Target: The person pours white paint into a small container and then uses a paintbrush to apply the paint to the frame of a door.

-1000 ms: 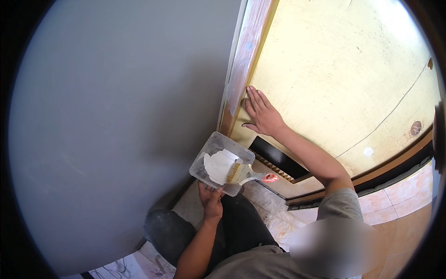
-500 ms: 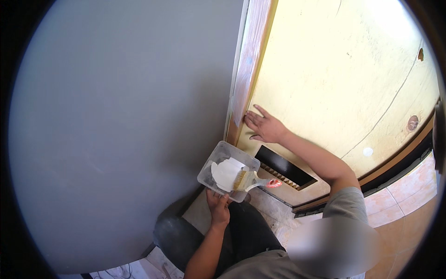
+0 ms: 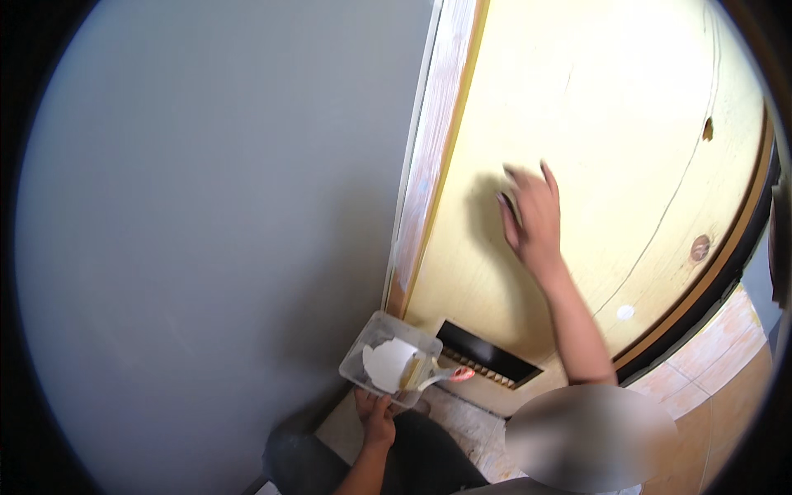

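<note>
My left hand [image 3: 376, 419] grips the near edge of a clear plastic tub [image 3: 353, 360], its thumb up on the wall and the other fingers underneath. White paint [image 3: 388, 364] covers part of the tub's floor. A paintbrush [image 3: 429, 378] rests in the tub, bristles against the paint and its red-tipped handle sticking out over the right rim. My right hand [image 3: 535, 210] is raised in front of the pale yellow wooden door [image 3: 615, 165], fingers apart and holding nothing. Left of it runs the door frame [image 3: 433, 140], streaked with white paint.
A grey wall [image 3: 206, 206] fills the left side. Low in the door is a dark vent opening [image 3: 487, 351]. Pinkish tiles [image 3: 701, 363] and brown floor tiles [image 3: 726, 429] lie at the lower right. My bent knee [image 3: 301, 458] is close below the tub.
My right hand has left the lower door frame and moved up and right, over the door panel. The view has shifted, so the tub, still in my left hand, appears lower.
</note>
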{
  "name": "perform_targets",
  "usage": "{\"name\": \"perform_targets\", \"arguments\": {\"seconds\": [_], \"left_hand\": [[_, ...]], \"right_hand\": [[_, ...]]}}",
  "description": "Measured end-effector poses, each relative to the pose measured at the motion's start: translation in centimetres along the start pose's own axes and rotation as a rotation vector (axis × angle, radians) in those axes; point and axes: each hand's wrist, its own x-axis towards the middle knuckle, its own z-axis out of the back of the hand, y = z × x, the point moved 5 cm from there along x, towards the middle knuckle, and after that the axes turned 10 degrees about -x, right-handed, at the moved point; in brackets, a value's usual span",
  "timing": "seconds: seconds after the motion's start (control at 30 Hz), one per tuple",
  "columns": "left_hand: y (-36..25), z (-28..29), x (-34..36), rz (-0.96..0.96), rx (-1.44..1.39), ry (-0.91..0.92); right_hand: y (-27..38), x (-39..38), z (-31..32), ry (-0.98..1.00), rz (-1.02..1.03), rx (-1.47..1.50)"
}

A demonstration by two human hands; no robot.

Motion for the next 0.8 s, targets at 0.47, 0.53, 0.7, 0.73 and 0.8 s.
{"name": "perform_targets", "arguments": {"seconds": [0.47,0.53,0.7,0.73,0.8], "left_hand": [[1.4,0.7,1.0,0.064,0.015,0.003],[1.4,0.7,1.0,0.070,0.019,-0.007],[1.9,1.5,1.1,0.085,0.043,-0.037],[2.0,1.5,1.1,0.090,0.043,-0.036],[2.2,1.6,1.2,0.093,0.049,-0.046]], "right_hand": [[7.1,-23.0,5.5,0.372,-0.916,0.410],[5.3,-25.9,4.2,0.467,-1.100,0.384],[8.0,-21.2,3.3,0.224,-0.994,0.656],[8.1,-22.6,1.9,0.243,-1.006,0.752],[9.2,-24.8,0.2,0.317,-1.082,0.951]]}}
